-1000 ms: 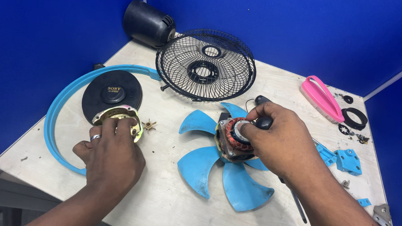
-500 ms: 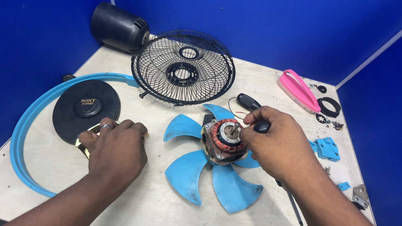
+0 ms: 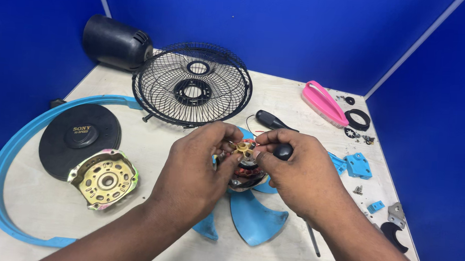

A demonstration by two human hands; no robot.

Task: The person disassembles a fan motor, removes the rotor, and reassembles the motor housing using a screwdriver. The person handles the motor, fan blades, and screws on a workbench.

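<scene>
My left hand (image 3: 197,171) and right hand (image 3: 300,172) together at table centre, fingertips pinching small yellow toothed plastic piece (image 3: 244,148) atop copper-wound motor (image 3: 246,175). Smooth blue fan blade (image 3: 254,215) beneath. Round black wire grille (image 3: 192,85) at 12 o'clock; gold-tinted metal motor cover (image 3: 105,178) at 9 o'clock.

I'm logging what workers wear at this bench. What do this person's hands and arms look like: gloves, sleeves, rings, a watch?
Both the left hand and right hand are bare: no gloves, no rings visible. Both forearms are uncovered to the frame edge, with no sleeve, watch or band in view.
</scene>
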